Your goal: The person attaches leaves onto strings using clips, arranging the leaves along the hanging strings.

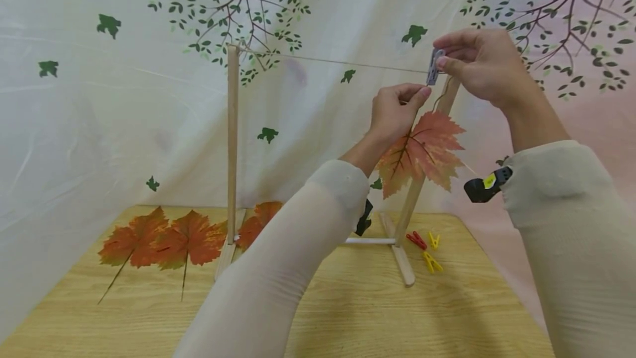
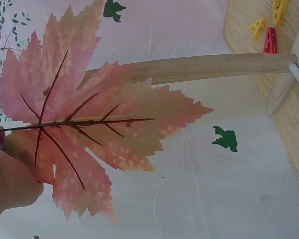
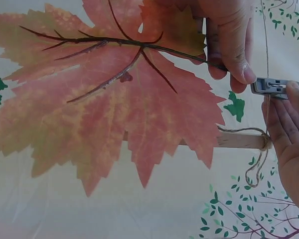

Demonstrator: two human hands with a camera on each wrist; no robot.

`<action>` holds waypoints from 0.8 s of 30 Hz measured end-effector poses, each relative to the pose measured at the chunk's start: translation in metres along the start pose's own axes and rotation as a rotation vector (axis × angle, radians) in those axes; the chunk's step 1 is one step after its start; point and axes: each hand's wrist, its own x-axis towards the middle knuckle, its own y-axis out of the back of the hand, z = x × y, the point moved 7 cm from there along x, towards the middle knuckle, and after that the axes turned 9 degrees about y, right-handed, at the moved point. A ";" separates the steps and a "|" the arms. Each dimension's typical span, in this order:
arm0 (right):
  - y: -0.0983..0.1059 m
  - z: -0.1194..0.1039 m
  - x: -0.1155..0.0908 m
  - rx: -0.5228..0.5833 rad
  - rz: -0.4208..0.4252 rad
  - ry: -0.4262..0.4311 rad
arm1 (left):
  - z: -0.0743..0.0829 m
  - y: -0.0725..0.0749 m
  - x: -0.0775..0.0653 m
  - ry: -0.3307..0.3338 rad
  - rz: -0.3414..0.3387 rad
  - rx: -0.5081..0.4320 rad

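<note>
My left hand (image 1: 397,112) pinches the dark stem of an orange-red maple leaf (image 1: 422,151), which hangs blade down below the fingers. Just above it, my right hand (image 1: 484,65) holds a grey clothespin (image 1: 434,67) between thumb and fingers, at the right end of a thin string (image 1: 343,62). The right wrist view shows the clothespin (image 3: 274,86) across the string, close to the left fingertips and the stem's end. Whether its tips bite the stem is hard to tell. In the left wrist view the leaf (image 2: 89,119) covers part of a wooden post.
The string runs between a left wooden post (image 1: 232,142) and a right post (image 1: 410,203). More maple leaves (image 1: 189,239) lie at the table's left. Red (image 1: 416,240) and yellow clothespins (image 1: 433,262) lie right of the frame's foot (image 1: 402,267). A printed cloth (image 1: 308,104) hangs behind.
</note>
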 end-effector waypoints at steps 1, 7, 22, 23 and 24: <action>0.000 0.000 0.000 0.000 -0.003 0.001 | 0.000 0.000 0.000 -0.002 0.001 0.000; 0.001 0.000 0.000 0.001 -0.016 0.004 | -0.001 0.001 0.000 -0.012 0.004 -0.001; 0.005 0.001 -0.001 -0.007 -0.034 -0.016 | -0.004 0.006 -0.006 -0.049 -0.041 0.000; 0.005 0.001 -0.001 -0.005 -0.032 -0.012 | -0.005 0.008 -0.006 -0.041 -0.041 -0.008; 0.005 0.000 -0.002 -0.002 -0.032 -0.009 | -0.006 0.010 -0.006 -0.043 -0.038 -0.011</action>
